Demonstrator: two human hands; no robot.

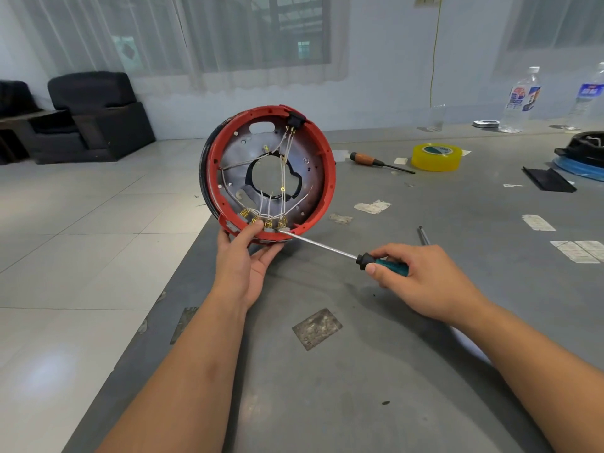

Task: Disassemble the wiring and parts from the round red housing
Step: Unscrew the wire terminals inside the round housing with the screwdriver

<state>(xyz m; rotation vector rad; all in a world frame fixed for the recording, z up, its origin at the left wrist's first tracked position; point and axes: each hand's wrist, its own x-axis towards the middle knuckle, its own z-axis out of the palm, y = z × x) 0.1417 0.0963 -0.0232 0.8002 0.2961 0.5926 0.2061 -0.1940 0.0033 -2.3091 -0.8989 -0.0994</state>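
The round red housing stands on edge at the left side of the grey table, its open inside facing me. White wires run from a black switch block at the top rim down to brass terminals at the bottom rim. My left hand grips the housing's lower rim, thumb by the terminals. My right hand holds a teal-handled screwdriver; its long shaft slants up left, its tip touching the rightmost terminal.
A wooden-handled screwdriver and a yellow tape roll lie behind the housing. A thin metal rod lies right of the shaft. Plastic bottles and a black part sit far right. The table edge drops to tiled floor.
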